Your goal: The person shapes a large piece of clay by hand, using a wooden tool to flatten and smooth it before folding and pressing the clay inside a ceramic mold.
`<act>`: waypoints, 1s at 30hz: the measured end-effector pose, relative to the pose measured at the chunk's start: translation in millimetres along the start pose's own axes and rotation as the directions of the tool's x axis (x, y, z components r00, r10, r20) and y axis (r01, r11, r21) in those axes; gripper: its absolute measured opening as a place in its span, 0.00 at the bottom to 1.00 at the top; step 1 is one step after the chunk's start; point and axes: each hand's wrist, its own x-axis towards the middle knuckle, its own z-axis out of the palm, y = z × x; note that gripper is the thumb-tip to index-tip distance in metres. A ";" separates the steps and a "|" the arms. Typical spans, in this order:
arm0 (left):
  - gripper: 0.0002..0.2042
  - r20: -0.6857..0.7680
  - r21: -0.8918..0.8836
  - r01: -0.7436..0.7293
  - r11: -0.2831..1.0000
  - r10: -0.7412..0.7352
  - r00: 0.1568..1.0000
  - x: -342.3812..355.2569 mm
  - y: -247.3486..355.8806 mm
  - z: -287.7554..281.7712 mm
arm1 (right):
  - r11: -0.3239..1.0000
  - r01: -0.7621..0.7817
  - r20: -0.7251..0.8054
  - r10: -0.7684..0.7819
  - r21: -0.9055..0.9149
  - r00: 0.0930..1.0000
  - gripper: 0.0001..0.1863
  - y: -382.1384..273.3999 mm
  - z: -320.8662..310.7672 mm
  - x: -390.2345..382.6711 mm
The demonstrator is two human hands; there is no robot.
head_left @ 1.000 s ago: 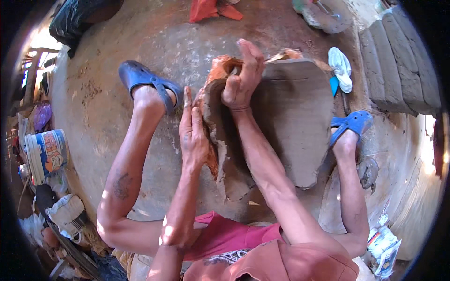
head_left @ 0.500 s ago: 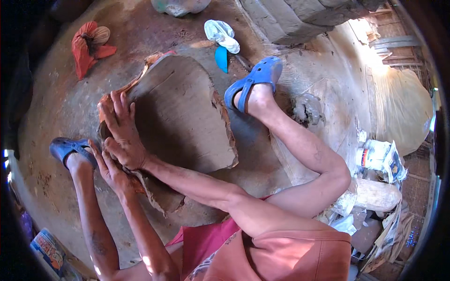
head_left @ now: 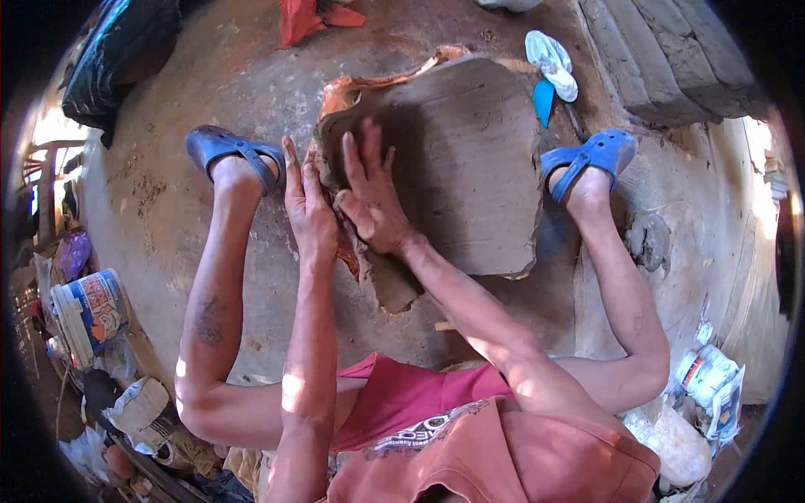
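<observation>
A broad grey-brown slab of what looks like wet clay [head_left: 470,168] lies on the floor between my feet, rough along its edges. Its left side curls up, with orange-brown sheeting [head_left: 340,96] showing along the far left edge. My right hand [head_left: 373,210] is spread against the inner face of that raised side, its fingertips a little blurred. Just outside the same side is my left hand [head_left: 312,218], fingers stretched away from me. It is near or against the edge; contact is hard to tell. Neither hand grasps anything.
Beyond the slab's far right corner lie a white bundle [head_left: 553,63] and a blue flat piece [head_left: 543,101]. Large grey blocks [head_left: 671,59] stand at the far right. Red cloth [head_left: 302,18] lies far off. A bucket [head_left: 90,312] stands left, a white container [head_left: 708,373] right.
The view has swung left, so the slab sits farther right in the picture. My left hand has moved forward alongside the slab's left edge; my right hand stays at that edge, fingers spread.
</observation>
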 end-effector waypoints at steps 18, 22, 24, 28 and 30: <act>0.30 0.036 0.318 -0.140 0.938 0.136 0.990 25.0 -6.7 -14.9 | 0.986 -0.127 0.089 0.136 -0.106 0.987 0.43 -7.0 -7.1 -53.6; 0.32 0.084 0.029 0.011 1.000 -0.013 0.996 29.5 8.2 14.6 | 0.959 -0.176 0.070 0.195 -0.220 0.978 0.42 -3.6 -27.6 -67.2; 0.32 0.110 0.200 0.096 0.975 -0.120 0.987 39.9 7.0 8.4 | 0.910 -0.366 0.125 0.347 0.197 0.930 0.43 -22.0 -37.7 -61.3; 0.30 0.040 0.115 -0.174 0.978 0.170 0.985 23.9 46.7 9.9 | 0.981 0.107 -0.084 -0.122 -0.163 0.989 0.42 -100.3 -134.5 -45.6; 0.30 0.085 0.211 -0.388 0.897 0.379 0.921 -4.4 73.4 46.1 | 0.935 0.102 -0.293 -0.208 -0.339 0.933 0.41 -81.3 -199.2 -48.8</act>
